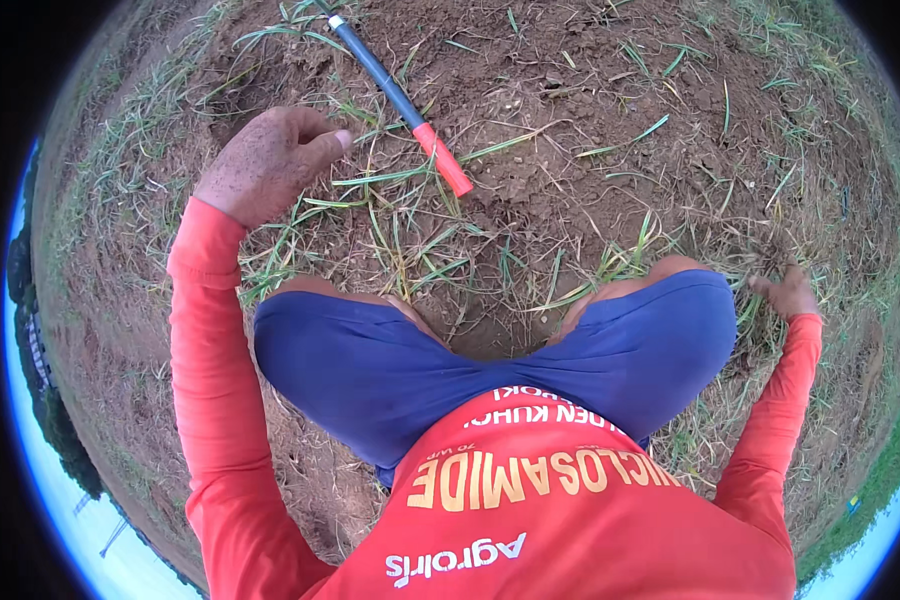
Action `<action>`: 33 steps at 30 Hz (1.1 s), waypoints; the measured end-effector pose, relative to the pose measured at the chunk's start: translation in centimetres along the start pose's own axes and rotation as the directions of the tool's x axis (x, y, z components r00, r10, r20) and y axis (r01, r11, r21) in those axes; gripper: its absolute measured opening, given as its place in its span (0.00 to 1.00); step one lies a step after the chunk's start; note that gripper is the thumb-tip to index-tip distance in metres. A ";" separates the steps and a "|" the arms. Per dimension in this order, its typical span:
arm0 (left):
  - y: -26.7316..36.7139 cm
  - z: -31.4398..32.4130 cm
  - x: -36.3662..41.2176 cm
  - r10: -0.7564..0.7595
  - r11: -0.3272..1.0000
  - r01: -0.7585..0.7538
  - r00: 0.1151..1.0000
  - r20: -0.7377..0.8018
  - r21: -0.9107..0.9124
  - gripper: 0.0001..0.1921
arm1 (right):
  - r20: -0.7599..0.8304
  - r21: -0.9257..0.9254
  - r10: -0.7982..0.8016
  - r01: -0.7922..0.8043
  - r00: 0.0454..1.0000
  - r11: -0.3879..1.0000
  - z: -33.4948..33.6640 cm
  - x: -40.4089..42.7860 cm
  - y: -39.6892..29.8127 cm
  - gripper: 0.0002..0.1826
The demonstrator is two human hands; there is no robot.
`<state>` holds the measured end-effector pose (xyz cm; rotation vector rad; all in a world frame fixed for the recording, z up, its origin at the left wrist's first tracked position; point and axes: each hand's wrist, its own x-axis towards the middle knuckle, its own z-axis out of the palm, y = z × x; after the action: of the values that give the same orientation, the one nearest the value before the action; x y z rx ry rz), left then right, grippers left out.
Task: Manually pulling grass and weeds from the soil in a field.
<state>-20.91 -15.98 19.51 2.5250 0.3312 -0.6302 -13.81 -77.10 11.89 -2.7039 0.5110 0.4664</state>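
My left hand (274,165), dusted with soil, hovers above the grassy ground at the upper left, its fingers curled under; whether anything is in them is hidden. To its right a dark pole or tool handle (379,75) with a white ring and a red end (442,160) lies on the soil, apart from the hand. My right hand (787,292) is low at the far right, beyond my right knee, at a clump of dry grass and roots (771,255). Its thumb and fingers are around the clump's lower edge; the grip is too small to make out.
Brown soil (525,172) with scattered green blades and dry roots spreads before me. My bent knees in blue shorts (360,352) frame a patch of bare soil. Denser grass grows at the upper left (135,142). Trees and a building stand far off at the left rim.
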 end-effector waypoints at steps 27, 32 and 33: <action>-16.0 9.6 6.9 -0.299 0.954 0.243 0.838 -0.456 -0.177 0.25 | 0.159 -0.283 -0.859 0.856 0.487 0.433 31.0 -10.1 -33.4 0.15; -14.1 9.6 6.8 0.060 0.991 -0.131 0.666 -0.743 -0.037 0.15 | 0.245 -0.224 -0.697 0.739 0.673 0.635 30.6 -10.4 -33.4 0.13; -13.9 9.6 7.3 0.096 0.977 -0.203 0.709 -0.699 -0.072 0.16 | 0.225 -0.197 -0.666 0.703 0.711 0.684 30.0 -11.1 -33.9 0.13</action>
<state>-22.97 -8.64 2.79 2.5131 0.4014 0.4362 -17.54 -32.54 -1.26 -2.8093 -0.6657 0.5137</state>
